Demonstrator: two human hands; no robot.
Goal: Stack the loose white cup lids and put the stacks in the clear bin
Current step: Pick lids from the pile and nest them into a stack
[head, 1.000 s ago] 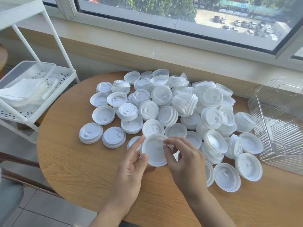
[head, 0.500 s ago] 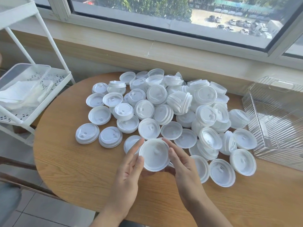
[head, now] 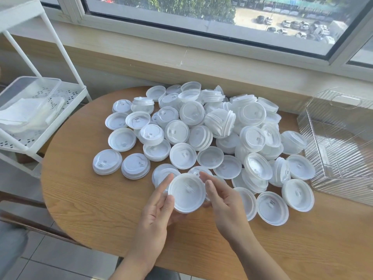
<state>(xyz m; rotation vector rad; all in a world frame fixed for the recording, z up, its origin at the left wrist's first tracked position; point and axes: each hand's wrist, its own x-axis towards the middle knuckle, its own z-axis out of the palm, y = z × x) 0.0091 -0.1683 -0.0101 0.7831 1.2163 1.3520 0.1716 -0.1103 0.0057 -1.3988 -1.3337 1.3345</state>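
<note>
Held lid sits between both hands at the near edge of the pile, underside up, lifted just off the bench. Left hand: thumb and fingers curled round the lid's left rim, a real grip. Right hand: fingers nearly straight, touching or just beside the right rim; contact there cannot be confirmed.

Loose white cup lids spread across the bench, some already nested in short stacks, others tilted on edge. Clear bin at far right holds no lids that I can see.

Judgement for this step: orient every lid the same way before nesting, seat rims square, and keep stacks short enough for one hand to carry.

Hard to make out: whether the held piece is one lid or several. The bin's right side is cut off. Lids under the pile are hidden.
</note>
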